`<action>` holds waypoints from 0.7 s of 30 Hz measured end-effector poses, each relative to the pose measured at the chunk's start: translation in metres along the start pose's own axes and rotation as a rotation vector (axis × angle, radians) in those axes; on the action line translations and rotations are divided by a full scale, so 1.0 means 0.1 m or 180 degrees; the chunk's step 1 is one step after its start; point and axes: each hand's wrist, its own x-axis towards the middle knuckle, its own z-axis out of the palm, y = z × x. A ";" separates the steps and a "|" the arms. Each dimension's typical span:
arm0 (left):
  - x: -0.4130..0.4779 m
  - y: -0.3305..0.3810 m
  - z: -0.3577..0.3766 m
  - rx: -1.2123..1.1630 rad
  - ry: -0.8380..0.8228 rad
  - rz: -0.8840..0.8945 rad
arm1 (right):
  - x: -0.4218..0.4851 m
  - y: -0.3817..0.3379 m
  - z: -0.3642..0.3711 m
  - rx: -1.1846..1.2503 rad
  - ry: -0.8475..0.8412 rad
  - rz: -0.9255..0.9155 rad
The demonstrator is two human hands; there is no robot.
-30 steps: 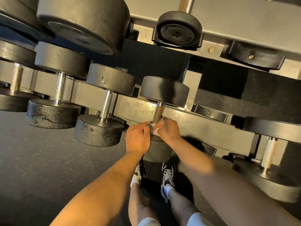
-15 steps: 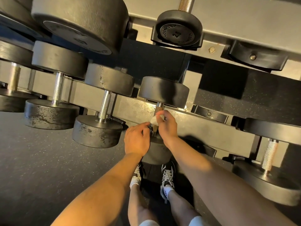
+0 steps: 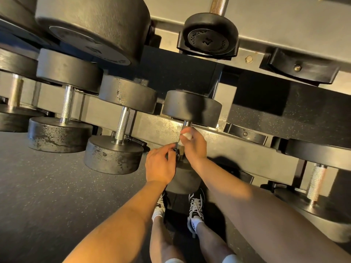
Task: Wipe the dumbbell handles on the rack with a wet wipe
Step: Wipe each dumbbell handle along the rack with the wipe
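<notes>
Rack of pale metal beams, seen from above, crossing the view over a dark speckled floor. Neighbouring dumbbells with black round heads lie in its lower row to the left, their steel grips bare. Dumbbell at centre sits in the same row, far head above the beam, near head largely hidden beneath the hands. Shoes with white laces stand on the floor below that near head. Left hand lies just beside the lower end of the handle, fingers bent toward it; whether they actually grip it cannot be told. Right hand is curled round the handle's upper part, just below the far head. Wet wipe, white and bunched, is pinched in the right fingers against the steel.
</notes>
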 end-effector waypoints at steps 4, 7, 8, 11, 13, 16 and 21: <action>0.00 0.02 -0.01 -0.0043 -0.0004 -0.0001 | -0.10 0.12 -0.04 -0.0221 -0.0282 0.0192; -0.01 0.01 -0.01 -0.0034 0.0016 -0.0012 | -0.06 0.09 -0.05 -0.0158 -0.0113 0.0195; 0.00 0.01 -0.01 -0.0037 0.0012 -0.0019 | -0.04 0.06 -0.05 -0.0171 0.0024 0.0138; 0.01 0.00 0.00 -0.0074 -0.0014 -0.0089 | 0.04 -0.02 -0.05 -0.0142 0.0328 0.0010; 0.00 0.00 0.00 -0.0090 -0.0015 -0.0095 | 0.07 -0.07 -0.02 -0.0034 0.0314 0.0004; 0.00 0.00 -0.01 -0.0199 -0.0015 -0.0109 | 0.08 -0.04 0.00 -0.0033 0.0264 -0.0017; 0.00 0.00 -0.01 -0.0217 -0.0049 -0.0129 | -0.07 0.16 -0.04 -0.0181 -0.0149 0.0123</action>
